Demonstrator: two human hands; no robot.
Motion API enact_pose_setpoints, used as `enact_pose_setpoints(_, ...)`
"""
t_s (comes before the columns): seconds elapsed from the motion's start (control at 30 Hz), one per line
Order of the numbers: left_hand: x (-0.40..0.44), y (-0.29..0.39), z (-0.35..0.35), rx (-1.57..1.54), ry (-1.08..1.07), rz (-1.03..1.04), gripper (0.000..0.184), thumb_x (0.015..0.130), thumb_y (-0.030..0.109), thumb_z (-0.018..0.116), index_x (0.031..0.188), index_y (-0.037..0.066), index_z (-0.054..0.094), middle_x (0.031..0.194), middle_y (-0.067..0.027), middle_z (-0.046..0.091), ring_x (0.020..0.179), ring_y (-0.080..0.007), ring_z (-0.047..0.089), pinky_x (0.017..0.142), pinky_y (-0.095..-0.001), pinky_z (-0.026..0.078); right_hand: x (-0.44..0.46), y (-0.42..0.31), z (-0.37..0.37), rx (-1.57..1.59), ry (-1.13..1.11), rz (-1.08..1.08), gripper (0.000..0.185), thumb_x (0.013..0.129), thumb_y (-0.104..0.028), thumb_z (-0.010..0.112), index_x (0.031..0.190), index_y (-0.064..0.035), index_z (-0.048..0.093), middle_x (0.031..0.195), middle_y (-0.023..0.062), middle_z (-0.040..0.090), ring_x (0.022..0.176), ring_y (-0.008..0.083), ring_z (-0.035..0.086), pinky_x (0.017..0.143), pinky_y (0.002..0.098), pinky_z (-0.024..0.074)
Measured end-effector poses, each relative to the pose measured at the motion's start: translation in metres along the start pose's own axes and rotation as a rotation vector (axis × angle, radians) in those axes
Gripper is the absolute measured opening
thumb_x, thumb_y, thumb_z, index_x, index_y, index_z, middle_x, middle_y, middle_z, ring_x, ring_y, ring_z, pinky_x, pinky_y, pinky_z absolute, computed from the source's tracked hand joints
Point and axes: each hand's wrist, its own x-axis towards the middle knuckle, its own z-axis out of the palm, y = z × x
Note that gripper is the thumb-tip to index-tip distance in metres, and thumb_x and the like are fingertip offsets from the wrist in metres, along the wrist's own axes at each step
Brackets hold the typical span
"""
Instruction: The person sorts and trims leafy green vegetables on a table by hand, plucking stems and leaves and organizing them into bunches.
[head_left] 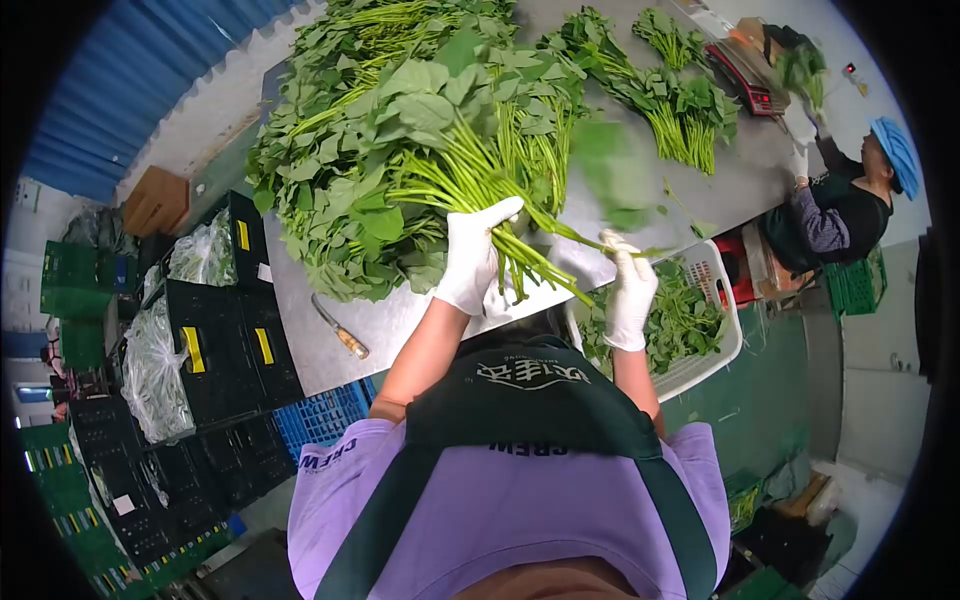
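My left hand (pixel 470 255), in a white glove, is wrapped round a bunch of long-stemmed leafy greens (pixel 455 165). The leaves point away from me and the cut stem ends stick out below the fist to the right. My right hand (pixel 630 290), gloved too, is closed at the fingertips on a single green stem (pixel 572 235) beside the bunch. A blurred green leaf (pixel 612 175) hangs in the air just beyond it. Under and behind the bunch lies a large heap of the same greens (pixel 330 190) on the metal table (pixel 300 345).
A knife with a wooden handle (pixel 350 342) lies near the table's left edge. Smaller bunches (pixel 680 120) and a red scale (pixel 745 80) are at the back right. A white basket (pixel 735 340) holds loose greens. Black crates (pixel 225 340) stand left; a co-worker (pixel 850 205) is at right.
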Motion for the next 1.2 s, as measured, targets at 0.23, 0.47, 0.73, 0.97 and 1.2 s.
enact_pose_setpoints(0.23, 0.002, 0.005, 0.01, 0.048, 0.051, 0.005, 0.018, 0.071, -0.006, 0.068, 0.086, -0.001, 0.061, 0.075, -0.0042, 0.061, 0.059, -0.0123, 0.057, 0.055, -0.0224, 0.047, 0.032, 0.049, -0.075, 0.844, 0.048, 0.368, 0.045, 0.087, -0.018, 0.06, 0.128, -0.0064, 0.044, 0.116, 0.0121, 0.057, 0.102, 0.02, 0.058, 0.084, 0.0284, 0.0479)
enact_pose_setpoints(0.47, -0.008, -0.02, 0.028, 0.229, -0.108, 0.11, 0.019, 0.069, -0.005, 0.07, 0.084, 0.001, 0.06, 0.073, -0.0025, 0.06, 0.06, -0.01, 0.056, 0.056, -0.0211, 0.045, 0.027, -0.04, 0.03, -0.318, -0.475, 0.064, 0.038, 0.073, -0.014, 0.073, 0.107, -0.0014, 0.062, 0.087, 0.0039, 0.063, 0.064, 0.0093, 0.055, 0.058, 0.0231, 0.0461)
enact_pose_setpoints(0.73, 0.0, -0.012, 0.021, 0.098, -0.013, 0.084, 0.026, 0.072, -0.005, 0.069, 0.093, 0.0, 0.056, 0.077, -0.0044, 0.06, 0.061, -0.0109, 0.056, 0.056, -0.0218, 0.045, 0.028, -0.021, 0.025, -0.004, -0.138, 0.142, 0.012, 0.082, -0.007, 0.06, 0.088, 0.0012, 0.066, 0.072, 0.0018, 0.059, 0.064, 0.0065, 0.052, 0.058, 0.0205, 0.04)
enact_pose_setpoints(0.97, 0.006, -0.009, 0.014, 0.155, 0.0, 0.024, 0.021, 0.073, -0.003, 0.068, 0.092, 0.0, 0.059, 0.077, -0.0061, 0.063, 0.062, -0.0125, 0.06, 0.058, -0.0224, 0.049, 0.027, -0.019, 0.019, -0.074, -0.034, 0.024, 0.006, 0.082, -0.003, 0.059, 0.08, 0.0017, 0.062, 0.068, -0.0005, 0.054, 0.061, 0.0058, 0.046, 0.056, 0.0199, 0.037)
enact_pose_setpoints(1.2, -0.011, -0.016, 0.028, 0.097, -0.172, -0.082, 0.026, 0.072, -0.003, 0.07, 0.095, -0.002, 0.059, 0.078, -0.0085, 0.065, 0.063, -0.0142, 0.061, 0.059, -0.0247, 0.049, 0.021, -0.011, 0.026, -0.395, -0.116, -0.256, 0.008, 0.072, -0.002, 0.068, 0.074, 0.0008, 0.062, 0.067, 0.007, 0.055, 0.055, 0.0146, 0.05, 0.052, 0.0265, 0.0397)
